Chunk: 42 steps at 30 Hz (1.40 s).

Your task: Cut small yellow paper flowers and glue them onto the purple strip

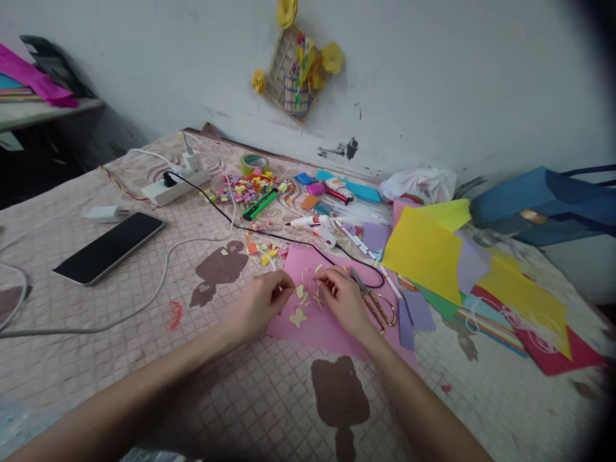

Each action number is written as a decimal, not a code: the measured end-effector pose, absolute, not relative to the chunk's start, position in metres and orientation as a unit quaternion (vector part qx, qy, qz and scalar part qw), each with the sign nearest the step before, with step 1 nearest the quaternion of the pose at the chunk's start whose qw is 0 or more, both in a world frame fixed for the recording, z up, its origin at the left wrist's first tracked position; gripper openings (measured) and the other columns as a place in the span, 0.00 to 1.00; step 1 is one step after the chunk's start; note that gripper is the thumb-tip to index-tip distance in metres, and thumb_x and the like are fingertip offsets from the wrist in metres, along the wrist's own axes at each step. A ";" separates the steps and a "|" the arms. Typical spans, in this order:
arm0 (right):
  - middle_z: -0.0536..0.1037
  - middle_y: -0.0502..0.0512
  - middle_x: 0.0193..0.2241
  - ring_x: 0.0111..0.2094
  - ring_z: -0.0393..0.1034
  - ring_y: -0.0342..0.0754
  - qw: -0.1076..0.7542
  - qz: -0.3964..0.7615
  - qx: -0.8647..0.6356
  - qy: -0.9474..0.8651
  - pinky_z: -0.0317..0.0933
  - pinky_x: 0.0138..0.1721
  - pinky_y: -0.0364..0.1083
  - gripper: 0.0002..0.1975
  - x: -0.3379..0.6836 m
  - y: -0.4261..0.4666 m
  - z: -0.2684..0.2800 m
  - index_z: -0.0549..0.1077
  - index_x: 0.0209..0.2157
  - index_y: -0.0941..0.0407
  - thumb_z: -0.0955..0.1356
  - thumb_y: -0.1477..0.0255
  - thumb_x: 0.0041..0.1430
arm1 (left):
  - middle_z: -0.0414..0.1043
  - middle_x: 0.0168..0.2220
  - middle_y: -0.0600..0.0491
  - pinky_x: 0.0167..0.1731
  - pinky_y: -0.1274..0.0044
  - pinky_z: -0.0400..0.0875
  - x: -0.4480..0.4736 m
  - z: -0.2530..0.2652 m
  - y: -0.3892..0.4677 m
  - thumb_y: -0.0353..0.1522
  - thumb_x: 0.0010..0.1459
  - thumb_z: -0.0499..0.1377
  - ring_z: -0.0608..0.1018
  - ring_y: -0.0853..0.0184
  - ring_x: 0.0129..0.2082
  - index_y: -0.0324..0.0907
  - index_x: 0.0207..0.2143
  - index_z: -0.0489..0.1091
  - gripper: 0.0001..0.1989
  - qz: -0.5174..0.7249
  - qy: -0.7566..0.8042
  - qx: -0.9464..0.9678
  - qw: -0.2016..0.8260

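Note:
Both hands hover over a pink sheet [332,330] on the table. My left hand [262,301] is closed in a pinch at the sheet's left side; whatever is between its fingertips is too small to tell. My right hand [342,300] is also pinched, close to thin pale scraps [317,296], and I cannot make out what it holds. Between and below the hands lie pale yellow paper cutouts, among them a butterfly shape [298,317]. Scissors [378,305] with gold-coloured handles rest beside my right hand, partly on the pink sheet.
A phone [110,249] and a power strip [176,187] with cables lie left. Behind are colourful cutouts [245,187], a green cutter [260,204], tape [253,164] and a white glue gun [312,222]. Coloured sheets [423,250] and a blue bag [520,205] sit right.

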State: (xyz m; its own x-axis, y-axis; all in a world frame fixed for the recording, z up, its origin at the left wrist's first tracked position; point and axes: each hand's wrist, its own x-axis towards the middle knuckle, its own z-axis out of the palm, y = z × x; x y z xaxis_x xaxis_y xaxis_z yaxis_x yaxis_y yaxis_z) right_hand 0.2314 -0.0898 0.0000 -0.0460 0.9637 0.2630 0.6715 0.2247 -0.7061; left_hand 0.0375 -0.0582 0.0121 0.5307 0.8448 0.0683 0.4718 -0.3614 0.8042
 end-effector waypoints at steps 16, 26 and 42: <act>0.70 0.61 0.40 0.43 0.62 0.56 0.271 0.021 -0.647 -0.712 0.56 0.45 0.53 0.22 0.281 0.011 -0.002 0.68 0.44 0.59 0.69 0.64 0.48 | 0.69 0.26 0.54 0.26 0.80 0.62 0.021 0.022 -0.033 0.28 0.53 0.53 0.70 0.71 0.26 0.40 0.30 0.68 0.05 0.270 0.424 0.822 0.268; 0.71 0.55 0.36 0.41 0.62 0.51 0.306 0.098 -0.520 -0.791 0.57 0.44 0.50 0.09 0.245 -0.058 0.006 0.70 0.37 0.55 0.64 0.80 0.53 | 0.69 0.28 0.52 0.31 0.78 0.63 0.032 0.018 -0.045 0.26 0.54 0.53 0.70 0.68 0.31 0.40 0.28 0.68 0.05 0.256 0.381 0.851 0.254; 0.71 0.56 0.36 0.42 0.61 0.51 0.228 0.136 -0.443 -0.856 0.56 0.43 0.50 0.06 0.226 -0.068 -0.010 0.72 0.34 0.56 0.65 0.78 0.56 | 0.70 0.26 0.54 0.29 0.79 0.62 0.025 0.023 -0.039 0.25 0.53 0.54 0.70 0.70 0.29 0.40 0.28 0.69 0.05 0.306 0.403 0.821 0.263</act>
